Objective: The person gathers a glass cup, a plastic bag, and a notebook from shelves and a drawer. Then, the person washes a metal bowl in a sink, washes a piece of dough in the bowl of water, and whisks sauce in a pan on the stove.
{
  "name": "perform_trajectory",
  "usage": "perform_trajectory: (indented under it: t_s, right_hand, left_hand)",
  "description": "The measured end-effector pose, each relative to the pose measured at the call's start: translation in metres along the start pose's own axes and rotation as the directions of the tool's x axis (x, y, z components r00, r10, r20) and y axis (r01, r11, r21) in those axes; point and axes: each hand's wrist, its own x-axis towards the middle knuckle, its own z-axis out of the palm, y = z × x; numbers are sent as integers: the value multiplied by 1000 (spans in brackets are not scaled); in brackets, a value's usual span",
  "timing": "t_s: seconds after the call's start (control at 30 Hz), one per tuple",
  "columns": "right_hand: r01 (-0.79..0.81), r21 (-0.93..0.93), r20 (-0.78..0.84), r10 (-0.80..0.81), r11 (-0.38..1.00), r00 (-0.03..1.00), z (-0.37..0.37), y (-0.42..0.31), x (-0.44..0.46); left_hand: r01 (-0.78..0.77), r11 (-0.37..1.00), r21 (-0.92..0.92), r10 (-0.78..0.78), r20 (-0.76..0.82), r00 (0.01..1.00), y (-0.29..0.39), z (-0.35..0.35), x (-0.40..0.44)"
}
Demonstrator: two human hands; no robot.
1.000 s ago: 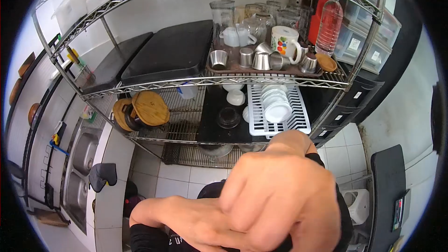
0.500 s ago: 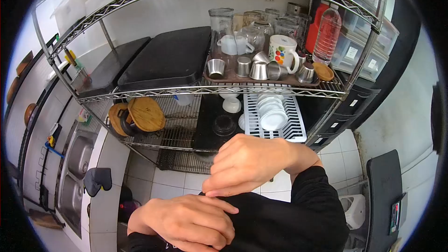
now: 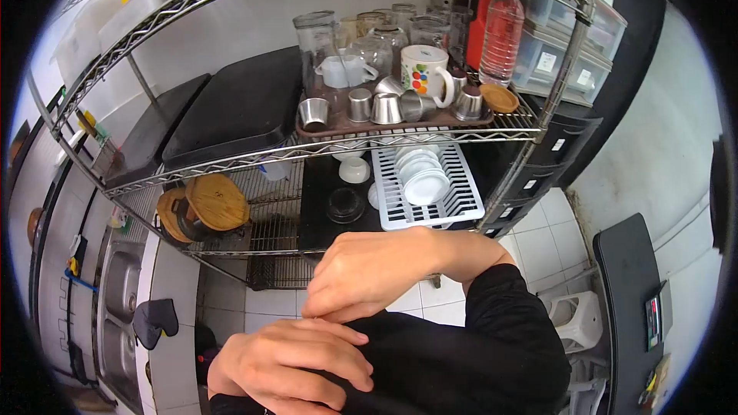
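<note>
The sleeve behind the right hand is matt cloth. Beyond that hand are glossy plates, a smooth plastic rack and, higher, shiny metal cups.

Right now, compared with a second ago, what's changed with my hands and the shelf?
Your right hand has moved away from the camera and left in view, uncovering more of your left hand. Neither visibly took or released anything. The shelf appears further left as the view shifted. The plates in the white dish rack and the metal cups look unchanged.
</note>
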Motion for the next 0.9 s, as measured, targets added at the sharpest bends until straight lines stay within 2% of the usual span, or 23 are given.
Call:
perform_trajectory:
  t_s: [0.13,0.2,0.27,0.3,0.33,0.4,0.63,0.7,0.77,0.8,0.87,0.9]
  right_hand:
    - [21,0,-27,-21,1000,999,2,-2,2]
    - [-46,-44,11,46,998,999,0,-3,0]
    - [-65,-70,14,66,995,998,-3,-6,-2]
    - [-79,-88,25,81,993,996,-3,-7,-3]
    - [-65,-84,34,68,994,997,-3,-8,-3]
    - [-65,-34,-56,63,997,996,-4,-11,-6]
    - [-91,-105,-27,88,990,996,-6,-15,-12]
    - [-82,-63,-100,75,995,992,-6,-13,-12]
    - [-72,-72,-107,64,995,992,-8,-14,-11]
    - [-72,-79,-127,62,994,990,-8,-14,-10]
    - [-88,-103,-137,73,991,988,-10,-14,-6]
    - [-85,-117,-99,73,989,992,-9,-14,-4]
  left_hand:
    - [1,1000,8,0,-115,993,-6,5,-19]
    - [-6,1000,14,8,-154,988,-9,5,-21]
    - [12,990,137,21,-238,971,-7,2,-17]
    - [99,990,100,-63,-313,948,-2,5,-16]
    - [105,988,111,-64,-323,944,0,4,-16]
    - [145,969,200,-70,-339,938,3,-1,-12]
    - [161,957,240,-47,-421,906,5,2,-14]
    - [156,953,262,-22,-451,892,8,2,-16]
    - [126,959,252,-29,-354,935,14,-2,-19]
    - [142,956,259,-34,-380,925,15,-5,-21]
    - [53,963,264,2,-201,980,21,-7,-25]
    - [33,972,232,7,-168,986,21,-2,-30]
